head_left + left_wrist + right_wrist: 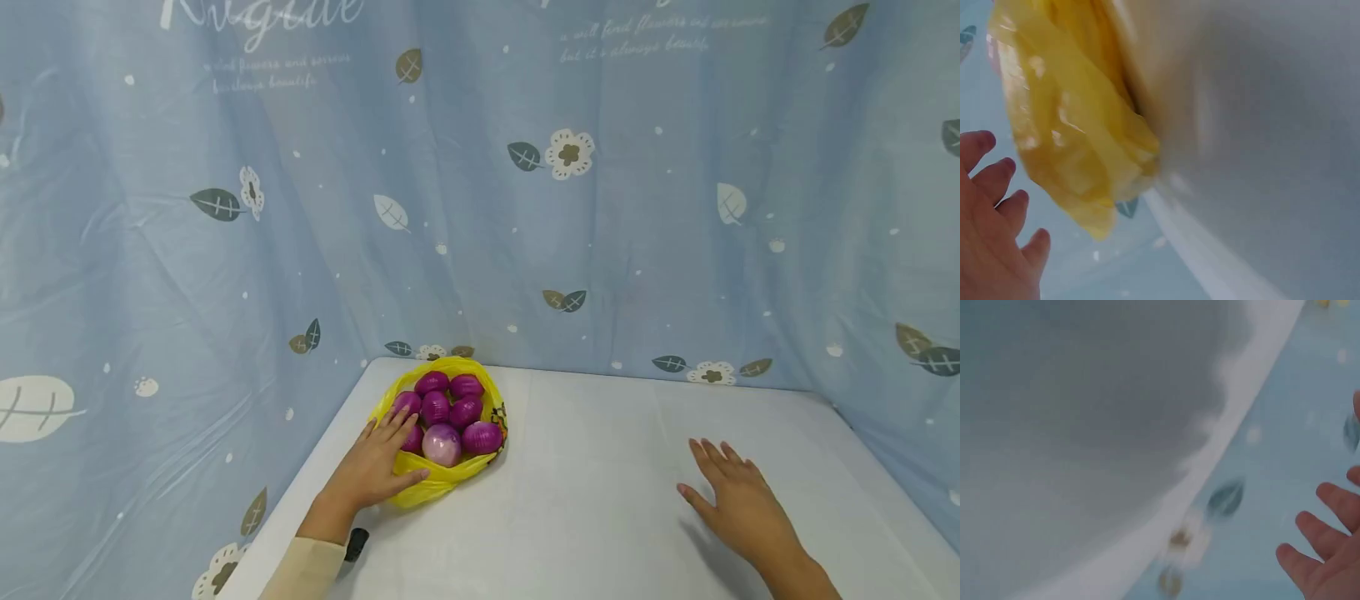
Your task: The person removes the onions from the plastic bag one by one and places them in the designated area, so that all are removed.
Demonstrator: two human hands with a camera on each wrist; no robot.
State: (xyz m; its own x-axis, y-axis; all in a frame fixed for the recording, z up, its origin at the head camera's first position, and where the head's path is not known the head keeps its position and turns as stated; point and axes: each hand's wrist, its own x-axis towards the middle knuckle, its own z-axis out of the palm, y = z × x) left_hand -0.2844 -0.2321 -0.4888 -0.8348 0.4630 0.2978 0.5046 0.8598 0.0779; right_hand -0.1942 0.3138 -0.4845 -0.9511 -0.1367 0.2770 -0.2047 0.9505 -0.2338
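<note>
Several shiny purple onions sit in an open yellow plastic bag at the table's left side. The frontmost onion is paler than the others. My left hand hovers over the bag's near left edge with its fingers extended, covering part of the onions there. In the left wrist view, a gap shows between the fingers and the yellow bag. Over the right part of the table, my right hand is held with spread, straight fingers and nothing in it. The right wrist view shows those fingers at its edge.
A white table lies under both hands. Blue curtain cloth printed with leaves and flowers hangs behind and along the sides. A small black object lies by the left sleeve, partly hidden.
</note>
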